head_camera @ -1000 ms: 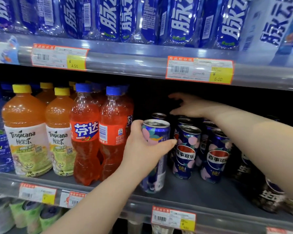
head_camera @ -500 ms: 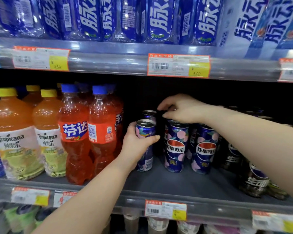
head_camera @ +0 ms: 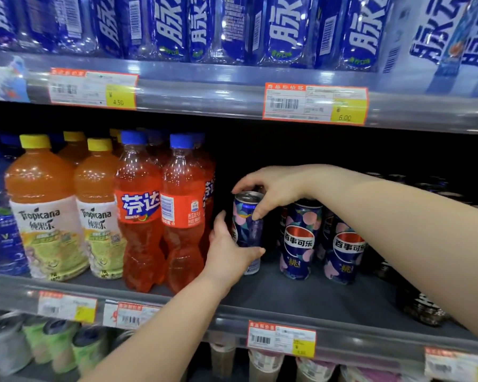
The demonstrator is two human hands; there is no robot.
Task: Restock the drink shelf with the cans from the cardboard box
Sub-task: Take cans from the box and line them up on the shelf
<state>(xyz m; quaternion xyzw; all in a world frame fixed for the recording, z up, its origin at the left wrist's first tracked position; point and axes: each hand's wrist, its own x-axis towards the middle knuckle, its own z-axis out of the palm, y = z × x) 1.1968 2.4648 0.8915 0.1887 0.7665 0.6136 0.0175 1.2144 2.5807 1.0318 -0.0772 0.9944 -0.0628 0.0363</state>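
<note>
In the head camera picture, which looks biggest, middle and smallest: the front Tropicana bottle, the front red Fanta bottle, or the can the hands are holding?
1 and 2. Front Tropicana bottle and front red Fanta bottle: about equally tall; the Tropicana is wider.
3. Can: clearly smallest, held by the left hand and right hand.

Bare forearms (head_camera: 398,230), seemingly no sleeves, jewellery.

Blue can (head_camera: 247,224), upright, seemingly on shelf (head_camera: 301,299)
</note>
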